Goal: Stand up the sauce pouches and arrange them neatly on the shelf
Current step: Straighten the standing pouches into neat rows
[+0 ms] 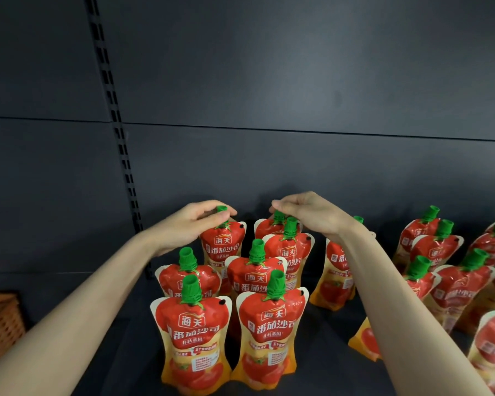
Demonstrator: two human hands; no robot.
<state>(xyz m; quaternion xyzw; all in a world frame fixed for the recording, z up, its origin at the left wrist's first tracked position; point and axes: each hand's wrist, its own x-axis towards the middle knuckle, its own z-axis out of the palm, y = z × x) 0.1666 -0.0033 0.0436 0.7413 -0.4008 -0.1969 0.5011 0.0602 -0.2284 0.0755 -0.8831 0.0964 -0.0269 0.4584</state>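
Dark grey metal panels point(297, 81) fill the back of my view, with a slotted black upright rail point(117, 132) running down the left side, and below them lies the dark flat shelf board point(326, 324) where the work sits.

On that board I see the red-and-yellow glossy plastic sauce pouches with green screw caps point(265, 324), printed with a tomato picture and white lettering. All that I can make out stand upright. One cluster sits between my arms in two columns, front to back; a second cluster point(452, 281) stands well apart at the right edge, partly cut off by the frame. Another pouch point(336, 270) stands just behind my right forearm, which hides its cap and right side, and a further one shows only as an orange lower corner under that arm.

My left hand point(189, 224) reaches to the rear left pouch point(223, 244), fingers and thumb curled around its green neck, pinching it just under the cap. My right hand point(306, 212) arches over the rear right pouch point(272, 227), fingertips bent down onto its cap; I cannot tell whether they truly clamp it or only rest there.

At the lower left edge, a brown woven wicker basket point(0, 324) stands off the shelf, near my left elbow.
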